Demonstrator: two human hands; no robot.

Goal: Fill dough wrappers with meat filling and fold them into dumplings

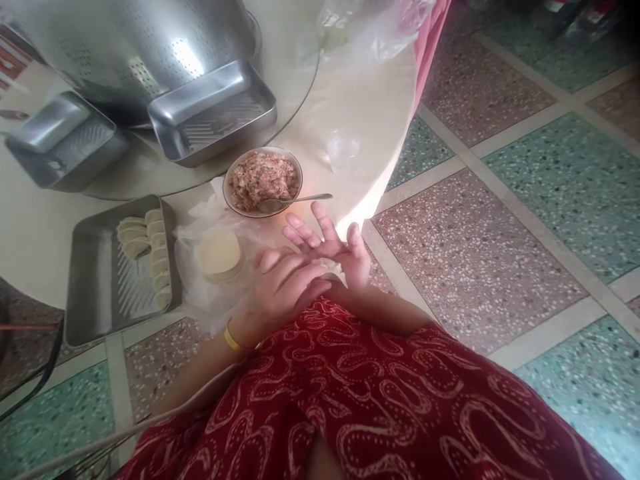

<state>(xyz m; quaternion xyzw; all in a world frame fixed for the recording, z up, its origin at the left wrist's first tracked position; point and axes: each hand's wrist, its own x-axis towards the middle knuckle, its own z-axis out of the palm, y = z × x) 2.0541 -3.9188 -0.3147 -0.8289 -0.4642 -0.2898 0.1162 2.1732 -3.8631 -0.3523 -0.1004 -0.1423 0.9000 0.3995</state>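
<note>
My left hand (285, 277), with a yellow band at its wrist, is closed, palm down, in front of my body. A small pale dough edge, seemingly a dumpling (334, 268), shows at its fingertips; the rest is hidden. Right beside it, my right hand (340, 247) is turned palm up with its fingers spread, its heel close to the dough. Beyond the hands is a bowl of minced filling (265, 177), a spoon (300, 199) resting in it. A stack of round dumpling wrappers (219, 253) lies on a plastic bag (193, 230) left of my hands.
A metal tray (93, 267) with several folded dumplings (159, 257) overhangs the table's near edge at left. Two more metal trays (213, 117) (65, 143) lean by a large perforated steel pot (150, 53). Clear plastic bags (380, 27) lie at the back right; tiled floor (475, 260) shows at right.
</note>
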